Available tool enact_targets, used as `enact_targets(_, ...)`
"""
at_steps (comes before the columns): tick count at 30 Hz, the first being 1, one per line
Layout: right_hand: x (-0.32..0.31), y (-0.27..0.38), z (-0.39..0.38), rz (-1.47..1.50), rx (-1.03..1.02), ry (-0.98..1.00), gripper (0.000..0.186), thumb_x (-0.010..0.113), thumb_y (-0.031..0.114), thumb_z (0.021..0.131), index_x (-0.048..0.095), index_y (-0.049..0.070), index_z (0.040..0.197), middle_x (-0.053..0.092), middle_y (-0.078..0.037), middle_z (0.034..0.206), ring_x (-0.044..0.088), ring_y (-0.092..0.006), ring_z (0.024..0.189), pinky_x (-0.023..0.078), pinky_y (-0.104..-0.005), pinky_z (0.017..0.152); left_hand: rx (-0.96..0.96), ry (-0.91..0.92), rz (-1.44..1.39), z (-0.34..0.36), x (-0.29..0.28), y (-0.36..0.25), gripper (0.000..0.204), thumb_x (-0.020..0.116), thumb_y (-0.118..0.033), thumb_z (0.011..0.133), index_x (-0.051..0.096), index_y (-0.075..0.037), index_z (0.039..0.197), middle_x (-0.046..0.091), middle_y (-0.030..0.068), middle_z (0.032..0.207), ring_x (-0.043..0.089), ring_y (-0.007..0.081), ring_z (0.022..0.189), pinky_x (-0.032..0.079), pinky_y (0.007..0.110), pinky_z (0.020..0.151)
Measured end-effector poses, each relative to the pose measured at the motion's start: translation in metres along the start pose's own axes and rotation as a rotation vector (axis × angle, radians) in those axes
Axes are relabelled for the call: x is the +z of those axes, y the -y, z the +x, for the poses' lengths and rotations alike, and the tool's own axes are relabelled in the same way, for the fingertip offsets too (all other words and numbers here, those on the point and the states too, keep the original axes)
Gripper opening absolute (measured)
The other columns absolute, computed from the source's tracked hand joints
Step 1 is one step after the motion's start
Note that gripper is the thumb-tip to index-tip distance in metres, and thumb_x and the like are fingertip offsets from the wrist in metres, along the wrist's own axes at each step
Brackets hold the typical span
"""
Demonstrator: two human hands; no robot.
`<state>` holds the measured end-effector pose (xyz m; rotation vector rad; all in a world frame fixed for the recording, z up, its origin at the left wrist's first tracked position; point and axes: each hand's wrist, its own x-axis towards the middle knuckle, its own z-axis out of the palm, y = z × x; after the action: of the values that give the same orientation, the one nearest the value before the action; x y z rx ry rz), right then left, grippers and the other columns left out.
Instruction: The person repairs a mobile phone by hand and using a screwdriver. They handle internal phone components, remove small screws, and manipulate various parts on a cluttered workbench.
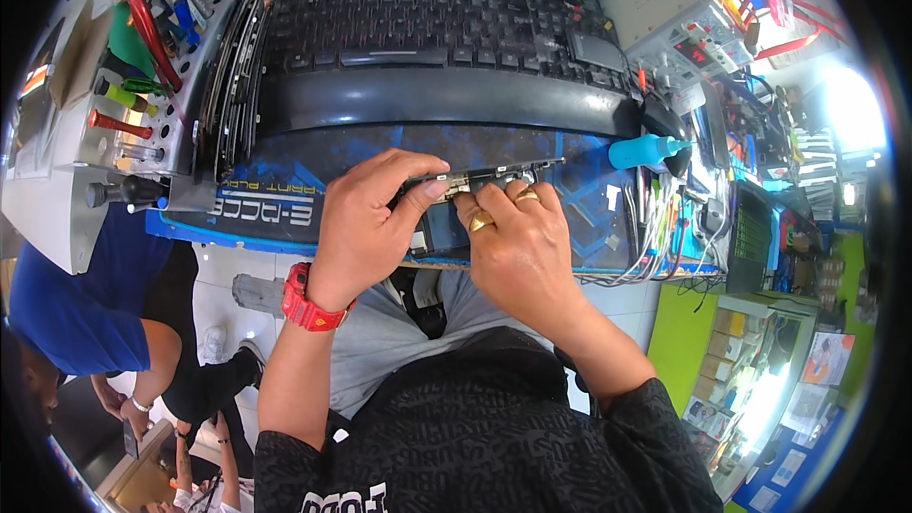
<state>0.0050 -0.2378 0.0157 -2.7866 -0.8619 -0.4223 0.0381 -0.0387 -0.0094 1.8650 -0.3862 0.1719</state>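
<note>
My left hand (pixel 361 223), with a red watch, pinches a thin dark electronic device (pixel 496 169), resembling an opened phone part, between thumb and index finger near its left end. My right hand (pixel 513 252), wearing gold rings, has its fingers curled on the device's near side, partly hiding it. A dark rectangular piece (pixel 432 236) with a pale end lies beneath, between my hands. These are over a blue-and-black mat (pixel 579 152) at the desk's front.
A keyboard (pixel 380 24) spans the back. A tool holder (pixel 176 85) and upright dark panels (pixel 233 85) stand left. Right are a teal bottle (pixel 636 150), cables (pixel 651 228) and a power-supply box (pixel 674 28). People (pixel 95 304) are at the lower left.
</note>
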Motion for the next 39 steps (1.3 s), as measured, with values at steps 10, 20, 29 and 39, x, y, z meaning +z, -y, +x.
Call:
enact_targets(10, 0.006, 0.005, -0.012, 0.031, 0.052, -0.082, 0.039, 0.070, 0.005, 0.074, 0.080, -0.001, 0.111, 0.061, -0.007, 0.090, 0.061, -0.0265, 0.081, 0.044, -0.0420, 0.077, 0.001, 0.001, -0.023, -0.002, 0.001, 0.003, 0.017, 0.077, -0.013, 0.098, 0.077, -0.002, 0.111, 0.078, 0.0120, 0.100, 0.075, 0.0281, 0.087, 0.057, 0.036, 0.077)
enact_targets(20, 0.007, 0.006, -0.008, 0.012, 0.055, -0.109, 0.027, 0.074, 0.003, 0.081, 0.080, 0.000, 0.107, 0.062, -0.005, 0.087, 0.059, -0.0254, 0.078, 0.042, -0.0420, 0.074, -0.001, 0.032, -0.009, -0.001, -0.002, 0.000, 0.016, 0.076, -0.011, 0.099, 0.077, 0.000, 0.112, 0.078, 0.0118, 0.102, 0.074, 0.0221, 0.087, 0.057, 0.033, 0.078)
enact_targets(29, -0.021, 0.010, 0.009, -0.212, -0.049, 0.144, 0.028, 0.067, 0.013, 0.085, 0.074, 0.001, 0.109, 0.066, -0.007, 0.088, 0.062, -0.0233, 0.080, 0.041, -0.0388, 0.073, 0.053, -0.016, -0.010, 0.000, 0.001, 0.005, 0.017, 0.078, -0.014, 0.097, 0.077, -0.003, 0.110, 0.078, 0.0124, 0.097, 0.075, 0.0318, 0.086, 0.057, 0.038, 0.075)
enact_targets(39, -0.002, 0.008, -0.008, -0.152, -0.022, 0.042, 0.033, 0.067, 0.010, 0.084, 0.075, -0.001, 0.114, 0.064, -0.007, 0.089, 0.062, -0.0241, 0.079, 0.043, -0.0400, 0.073, 0.008, 0.023, -0.025, 0.000, -0.001, 0.000, 0.016, 0.076, -0.010, 0.099, 0.077, 0.001, 0.111, 0.078, 0.0133, 0.101, 0.074, 0.0236, 0.085, 0.056, 0.033, 0.076)
